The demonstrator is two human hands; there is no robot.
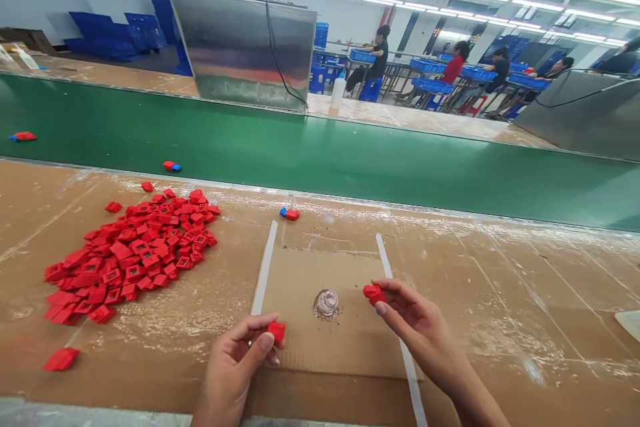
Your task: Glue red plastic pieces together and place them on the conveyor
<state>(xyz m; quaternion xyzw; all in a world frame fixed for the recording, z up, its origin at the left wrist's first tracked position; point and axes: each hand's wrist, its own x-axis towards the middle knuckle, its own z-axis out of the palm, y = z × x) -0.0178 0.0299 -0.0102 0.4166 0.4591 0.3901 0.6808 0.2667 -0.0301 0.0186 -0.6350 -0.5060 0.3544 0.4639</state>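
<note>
While our left hand [233, 363] and right hand [425, 330] clamp matte red plastic blocks [276, 331] between their fingers [395, 295], a glassy blob [327, 303] sits on brown cardboard [350, 347] between them.

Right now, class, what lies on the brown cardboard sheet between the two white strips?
A small clear dome sits on the brown cardboard sheet; its underside cannot be seen.

Open desk [505, 293] to the right
The right hand [425, 340] has free room there; red plastic pieces [125, 253] crowd the side of the left hand [233, 373], and a clear lump [327, 303], perhaps glass, sits between the hands.
</note>
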